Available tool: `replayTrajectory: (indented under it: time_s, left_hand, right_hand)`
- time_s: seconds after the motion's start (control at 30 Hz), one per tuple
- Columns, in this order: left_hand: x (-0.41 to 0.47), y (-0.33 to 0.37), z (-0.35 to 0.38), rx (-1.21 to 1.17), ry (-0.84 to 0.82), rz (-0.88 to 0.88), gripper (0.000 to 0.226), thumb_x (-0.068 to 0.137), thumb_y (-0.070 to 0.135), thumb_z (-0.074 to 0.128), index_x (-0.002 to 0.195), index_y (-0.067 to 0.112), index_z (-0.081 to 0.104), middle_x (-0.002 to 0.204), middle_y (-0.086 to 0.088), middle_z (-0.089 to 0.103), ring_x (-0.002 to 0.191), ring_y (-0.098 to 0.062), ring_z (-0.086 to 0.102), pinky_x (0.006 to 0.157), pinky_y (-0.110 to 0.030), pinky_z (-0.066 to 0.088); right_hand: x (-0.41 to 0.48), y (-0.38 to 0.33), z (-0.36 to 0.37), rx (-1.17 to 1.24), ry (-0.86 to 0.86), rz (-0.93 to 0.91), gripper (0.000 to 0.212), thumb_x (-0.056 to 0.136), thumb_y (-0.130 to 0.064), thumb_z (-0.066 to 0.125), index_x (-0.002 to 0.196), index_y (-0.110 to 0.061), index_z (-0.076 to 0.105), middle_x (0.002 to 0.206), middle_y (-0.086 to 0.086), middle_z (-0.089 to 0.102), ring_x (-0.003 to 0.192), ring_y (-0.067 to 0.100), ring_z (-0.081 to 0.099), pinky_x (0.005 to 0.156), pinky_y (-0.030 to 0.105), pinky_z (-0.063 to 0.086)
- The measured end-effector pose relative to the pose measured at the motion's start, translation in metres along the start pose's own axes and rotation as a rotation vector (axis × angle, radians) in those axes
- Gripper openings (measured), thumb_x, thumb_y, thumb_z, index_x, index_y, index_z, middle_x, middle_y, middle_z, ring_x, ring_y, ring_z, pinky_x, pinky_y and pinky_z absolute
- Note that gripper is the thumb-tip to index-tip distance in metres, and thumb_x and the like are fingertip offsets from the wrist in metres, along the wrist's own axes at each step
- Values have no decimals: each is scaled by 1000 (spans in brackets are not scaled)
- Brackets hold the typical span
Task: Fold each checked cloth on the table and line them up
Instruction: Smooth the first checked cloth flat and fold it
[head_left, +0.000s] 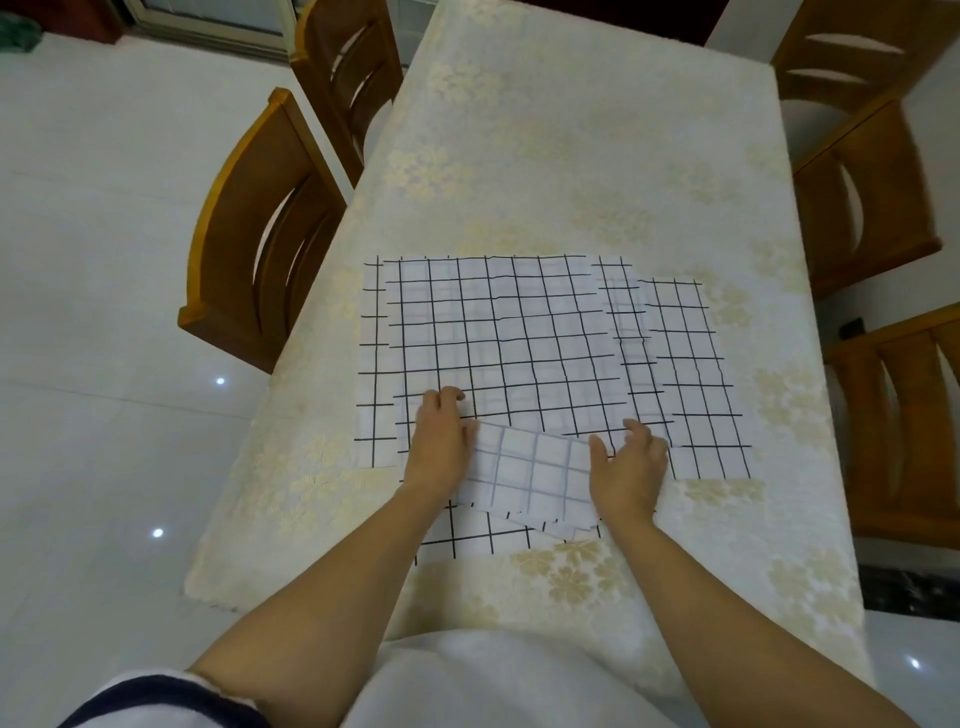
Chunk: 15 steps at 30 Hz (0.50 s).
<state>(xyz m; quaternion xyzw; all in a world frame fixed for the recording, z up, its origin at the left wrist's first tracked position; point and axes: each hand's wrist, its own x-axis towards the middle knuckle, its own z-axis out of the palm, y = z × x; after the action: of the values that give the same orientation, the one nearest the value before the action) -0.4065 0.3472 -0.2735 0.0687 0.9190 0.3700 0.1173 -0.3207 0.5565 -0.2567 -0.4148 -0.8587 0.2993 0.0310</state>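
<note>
Checked cloth (498, 332) lies on the desk (571, 130) atop other cloths (696, 364), near edge flipped up, pinched by fingers of left hand (441, 441) and right hand (628, 467); cloths beneath may drag, skewing the fold.

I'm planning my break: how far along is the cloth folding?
Barely begun. Done: nothing plainly folded; the other cloths lie overlapping on the table. In hand: the left hand and right hand hold the top cloth by its near edge, turned up, paler back showing. Left: finish this fold, fold the rest, line them up.
</note>
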Motion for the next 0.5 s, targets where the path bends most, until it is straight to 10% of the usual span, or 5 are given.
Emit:
replayTrajectory:
  time_s: [0.1,0.27,0.5]
  left_hand:
    - [-11,1,5,224,97,271,40,93,4,62,133,6,56,129,-13,57,116,-32,53,98,-42,49]
    - [-41,0,31,253,-217,520,54,106,18,41,158,10,28,165,-6,25,154,-22,18,126,-33,10]
    - [-27,-26,23,502,-325,449,56,110,33,10,160,15,-5,164,2,-16,154,-15,-13,126,-34,-7]
  right_hand:
    - [-22,-13,9,-20,-7,-211,47,100,-21,53,143,-9,40,143,10,39,128,28,43,105,41,44]
    - [-59,-13,43,-288,-290,-580,62,103,-11,36,157,-8,8,165,2,2,153,17,2,124,35,10]
    - [-37,32,28,-521,-330,-528,62,105,-21,22,155,-16,-15,162,-2,-18,151,18,-15,125,39,1]
